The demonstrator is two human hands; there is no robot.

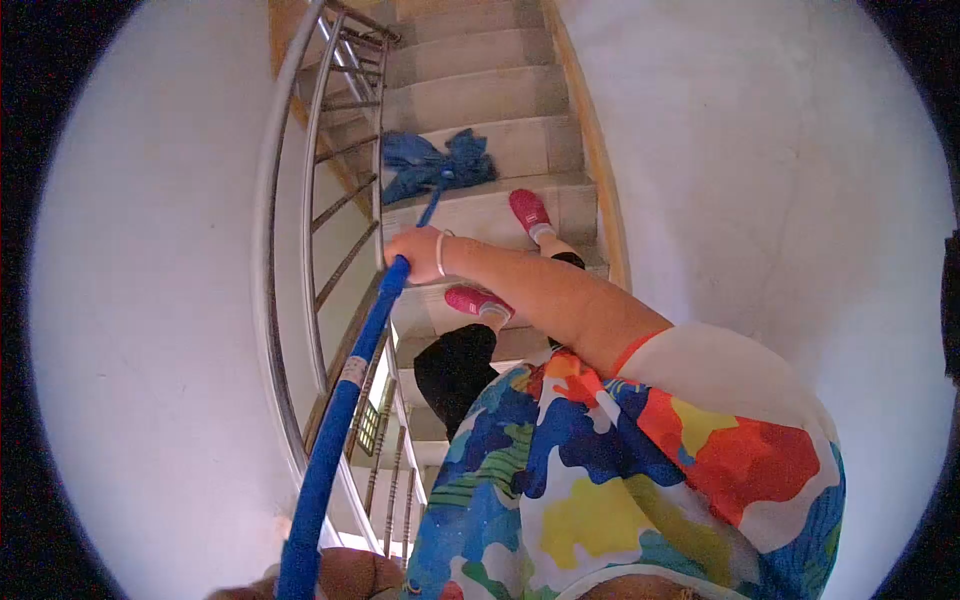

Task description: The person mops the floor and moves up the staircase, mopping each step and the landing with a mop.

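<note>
A mop with a blue handle [338,420] slants from the bottom edge of the head view up to the stairs. Its blue cloth head [465,160] lies spread on a stair step, close to the metal railing. My right hand [418,252], with a light band at the wrist, is wrapped round the lower part of the handle. Down at the bottom edge, my left hand [358,574] is closed around the upper handle and partly cut off by the frame.
Stairs [475,95] rise ahead, with a metal railing [270,215] on the left and a wall [730,150] on the right. My feet in red shoes [528,210] stand on separate steps, just short of the mop head. Wooden trim [592,150] edges the right side.
</note>
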